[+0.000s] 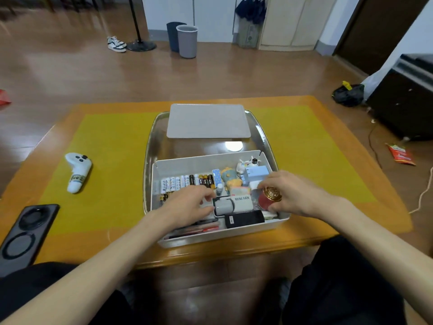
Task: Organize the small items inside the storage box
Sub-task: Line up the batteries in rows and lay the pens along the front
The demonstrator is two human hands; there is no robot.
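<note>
A white storage box (199,161) sits on a metal tray (154,127) at the table's middle. Inside lie a row of batteries (185,180), small figurines (230,175), a MINI FAN box (241,201), a grey charger (223,206), a black case (243,218) and pens (196,228). My right hand (295,192) grips a small red jar with a gold lid (269,197) over the box's right side. My left hand (187,204) reaches into the box with curled fingers touching the grey charger's left edge; whether it grips it is unclear.
The box's white lid (207,120) lies on the tray's far half. On the yellow mat (105,174), a white controller (77,171) lies at the left and a black phone (25,233) at the near left corner. Bins and shoes stand on the floor beyond.
</note>
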